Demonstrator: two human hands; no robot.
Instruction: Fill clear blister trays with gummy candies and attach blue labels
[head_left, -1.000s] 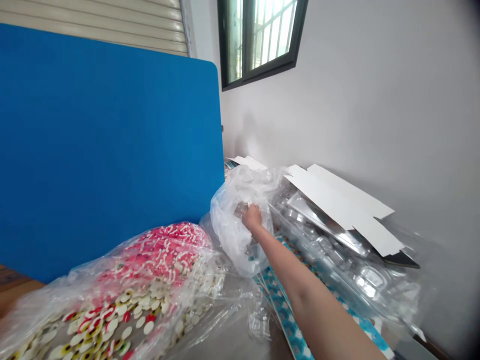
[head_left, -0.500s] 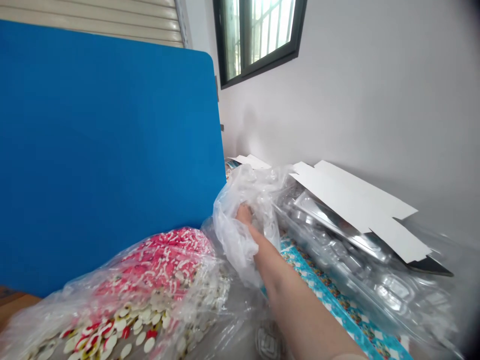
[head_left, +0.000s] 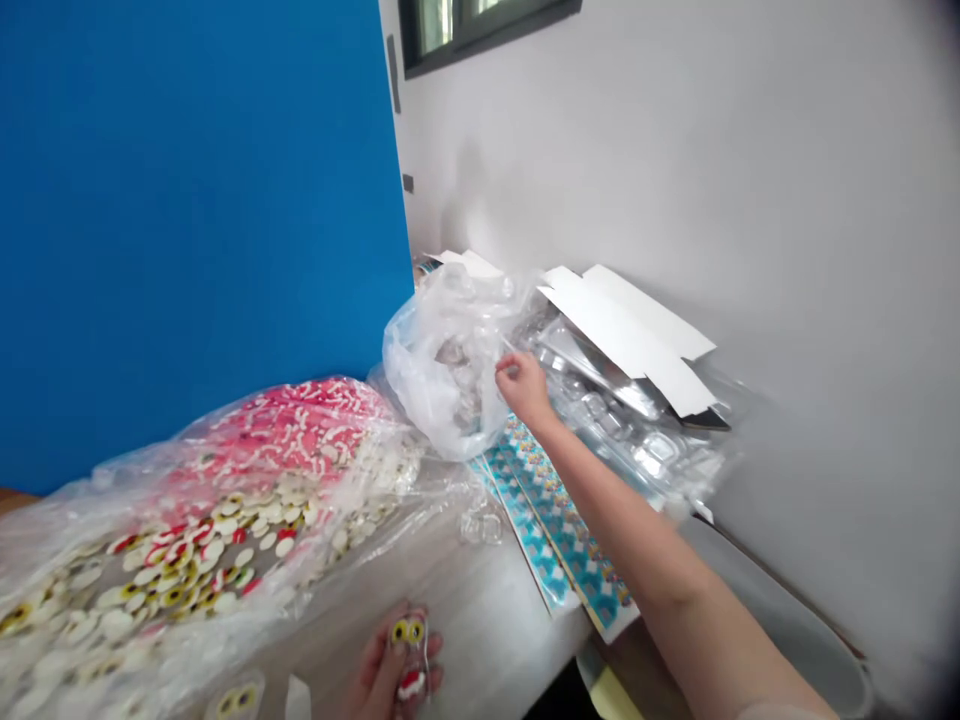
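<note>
A blue panel (head_left: 195,220) fills the upper left of the frame. Below it, a large clear plastic bag (head_left: 112,480) spreads over the grey table (head_left: 465,610), holding pink-and-white pieces (head_left: 300,425) towards its far end and loose white, yellow and red eye-like discs (head_left: 180,570) nearer the bottom left. Another clear piece with two yellow eyes (head_left: 238,699) lies at the bottom edge, beside a white scrap (head_left: 298,697).

At bottom centre, the left hand (head_left: 381,675) grips a small clear case (head_left: 412,660) between thumb and fingers; it shows two yellow eyes above a red-and-white shape.

A translucent white bag (head_left: 416,365) stands open mid-frame, clear plastic pieces (head_left: 459,365) inside. Small clear moulded plastic (head_left: 480,527) lies in front. The right hand (head_left: 525,388) is at the bag's right edge, thumb and forefinger curled towards each other; whether they pinch anything cannot be told. Its forearm crosses blue patterned sheets (head_left: 532,530), their print too small to read. Further right, white card (head_left: 626,330) lies on clear moulded trays (head_left: 600,410) by the wall (head_left: 735,180).
</note>
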